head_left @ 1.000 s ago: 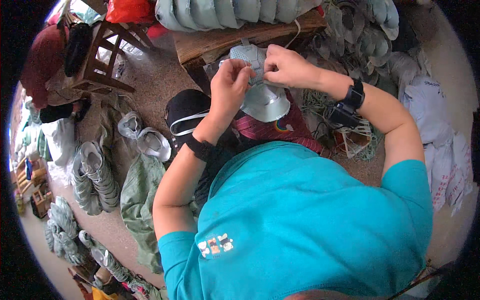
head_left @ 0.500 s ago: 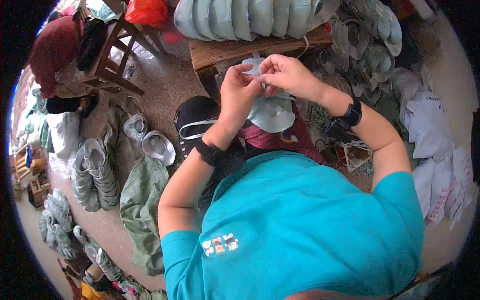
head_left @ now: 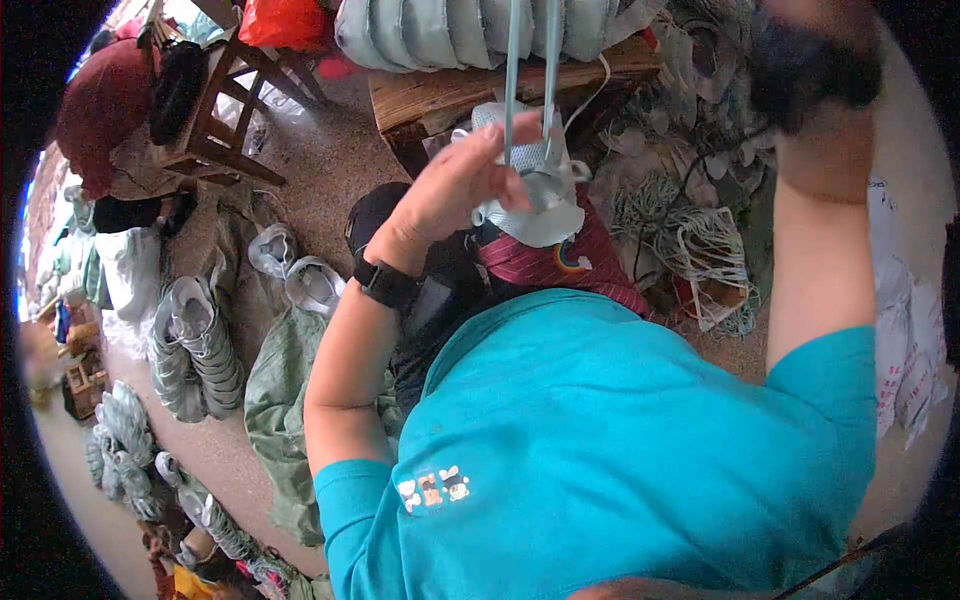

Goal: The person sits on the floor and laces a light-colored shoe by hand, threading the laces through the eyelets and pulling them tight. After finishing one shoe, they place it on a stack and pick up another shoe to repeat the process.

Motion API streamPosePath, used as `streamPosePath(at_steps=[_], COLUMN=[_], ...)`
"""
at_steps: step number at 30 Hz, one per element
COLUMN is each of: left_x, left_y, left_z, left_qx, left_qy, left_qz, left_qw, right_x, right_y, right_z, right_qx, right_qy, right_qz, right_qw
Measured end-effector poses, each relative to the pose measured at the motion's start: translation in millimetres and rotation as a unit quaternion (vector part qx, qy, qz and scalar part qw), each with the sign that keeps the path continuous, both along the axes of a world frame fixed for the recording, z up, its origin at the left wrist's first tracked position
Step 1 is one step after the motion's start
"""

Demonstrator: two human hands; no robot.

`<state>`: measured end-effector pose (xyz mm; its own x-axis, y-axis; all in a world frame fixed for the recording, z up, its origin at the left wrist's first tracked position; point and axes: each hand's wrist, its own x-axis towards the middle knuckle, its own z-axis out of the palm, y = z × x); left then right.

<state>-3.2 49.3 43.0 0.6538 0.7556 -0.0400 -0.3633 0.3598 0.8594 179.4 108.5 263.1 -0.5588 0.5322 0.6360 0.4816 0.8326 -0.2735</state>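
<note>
A pale grey-green shoe upper (head_left: 545,222) lies against my lap, at the near edge of a wooden bench. Two strands of a light lace (head_left: 552,70) run taut from it, up past the top of the view. My left hand (head_left: 460,180) is beside the upper with its fingers apart, overlapping the strands; I see no firm grip. My right hand (head_left: 822,14) is raised at the top right edge, smeared by motion and partly cut off, so its fingers and anything in them cannot be made out.
A row of nested shoe uppers (head_left: 470,38) rests on the wooden bench (head_left: 425,108). Loose pale laces (head_left: 712,255) hang at the right. More stacked uppers (head_left: 205,345) and a green sack (head_left: 275,420) are on the floor at left, near a wooden chair (head_left: 215,150).
My hands were together over the upper. My right hand has swung up to the far right, the left has shifted slightly left and opened, and the lace strands now stretch upward.
</note>
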Motion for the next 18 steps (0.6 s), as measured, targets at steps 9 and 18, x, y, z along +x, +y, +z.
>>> streamPosePath(at_steps=[9, 18], left_x=[9, 4], left_y=[-59, 12], left_z=[30, 8], left_qx=[0.125, -0.039], left_qy=[0.148, -0.019], left_qz=[-0.169, 0.138], left_qw=[0.966, 0.99], right_x=[33, 25], right_y=[13, -4], right_z=[10, -150], right_qx=[-0.196, -0.269], right_qy=[-0.196, -0.332], right_qz=[0.012, 0.097], right_qw=[0.961, 0.899])
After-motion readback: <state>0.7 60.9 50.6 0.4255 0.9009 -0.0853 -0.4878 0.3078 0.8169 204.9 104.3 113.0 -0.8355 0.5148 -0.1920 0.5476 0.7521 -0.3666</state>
